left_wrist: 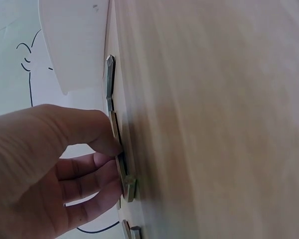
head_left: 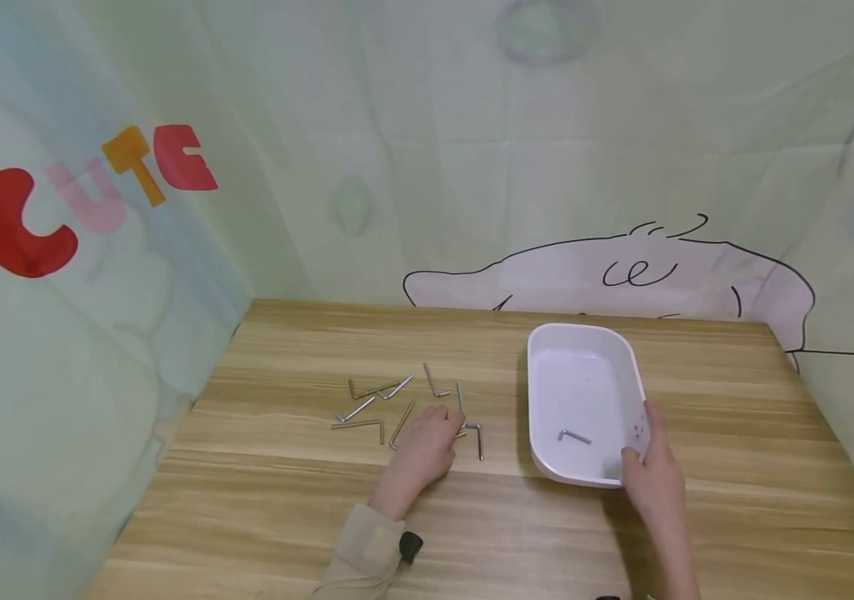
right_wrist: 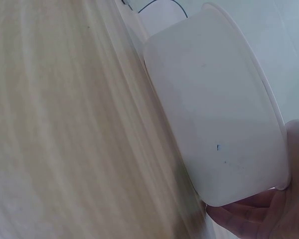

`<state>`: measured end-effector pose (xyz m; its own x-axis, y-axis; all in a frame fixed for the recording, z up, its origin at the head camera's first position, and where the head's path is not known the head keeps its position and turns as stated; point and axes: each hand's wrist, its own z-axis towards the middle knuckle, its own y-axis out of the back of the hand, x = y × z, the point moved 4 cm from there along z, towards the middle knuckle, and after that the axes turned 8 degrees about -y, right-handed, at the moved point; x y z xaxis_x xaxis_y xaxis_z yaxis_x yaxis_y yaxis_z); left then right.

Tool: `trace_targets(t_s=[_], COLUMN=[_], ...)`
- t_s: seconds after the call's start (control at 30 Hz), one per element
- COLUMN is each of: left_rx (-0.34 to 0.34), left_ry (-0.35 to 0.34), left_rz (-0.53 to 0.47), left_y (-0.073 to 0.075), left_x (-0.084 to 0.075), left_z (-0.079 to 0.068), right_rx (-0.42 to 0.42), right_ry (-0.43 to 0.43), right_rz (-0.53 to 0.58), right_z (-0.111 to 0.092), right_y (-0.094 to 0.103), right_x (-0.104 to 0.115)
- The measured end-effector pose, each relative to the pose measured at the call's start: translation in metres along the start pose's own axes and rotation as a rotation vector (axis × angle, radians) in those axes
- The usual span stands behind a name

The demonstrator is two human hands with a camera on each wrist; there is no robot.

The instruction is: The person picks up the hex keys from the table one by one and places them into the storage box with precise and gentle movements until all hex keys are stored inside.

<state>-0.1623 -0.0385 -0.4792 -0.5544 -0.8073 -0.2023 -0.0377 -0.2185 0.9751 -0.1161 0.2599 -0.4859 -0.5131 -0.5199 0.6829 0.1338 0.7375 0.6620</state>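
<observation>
With fingertips low on the table, my left hand [head_left: 425, 444] pinches a brass-toned hex key [left_wrist: 114, 122] between thumb and fingers. Its bent end [left_wrist: 131, 190] shows below the thumb in the left wrist view. Just beyond the fingertips lies a silver hex key [head_left: 481, 442]. My right hand [head_left: 653, 483] grips the near right corner of a white plastic tray [head_left: 584, 346], thumb over the rim and fingers under the outside. One silver hex key [head_left: 576, 437] lies inside the tray. The right wrist view shows the tray's outer wall [right_wrist: 214, 109].
Several loose hex keys [head_left: 357, 423], silver and brass-toned, lie scattered left of and behind my left hand. Another hex key [head_left: 431, 382] lies farther back. The wooden table [head_left: 501, 542] ends at a printed cloth backdrop [head_left: 397, 167] behind and on the left.
</observation>
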Motion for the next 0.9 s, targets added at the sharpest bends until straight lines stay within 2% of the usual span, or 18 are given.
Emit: trace_targets(t_s=[0.4,0.63,0.9], left_rx=[0.012,0.006,0.02], left_ry=[0.005,0.01,-0.004], left_rz=[0.021,-0.025,-0.057], left_y=[-0.0019,-0.0012,0.0076], left_x=[-0.0006,-0.0005,-0.0064], left_z=[0.0008,0.001,0.001], right_rx=[0.005,0.019,0.01], right_ry=[0.015,0.002,0.009], right_rz=[-0.005,0.001,0.004], right_z=[-0.0009,0.0006,0.0002], right_y=[0.0,-0.0002,-0.0004], right_x=[-0.001,-0.0006,-0.0012])
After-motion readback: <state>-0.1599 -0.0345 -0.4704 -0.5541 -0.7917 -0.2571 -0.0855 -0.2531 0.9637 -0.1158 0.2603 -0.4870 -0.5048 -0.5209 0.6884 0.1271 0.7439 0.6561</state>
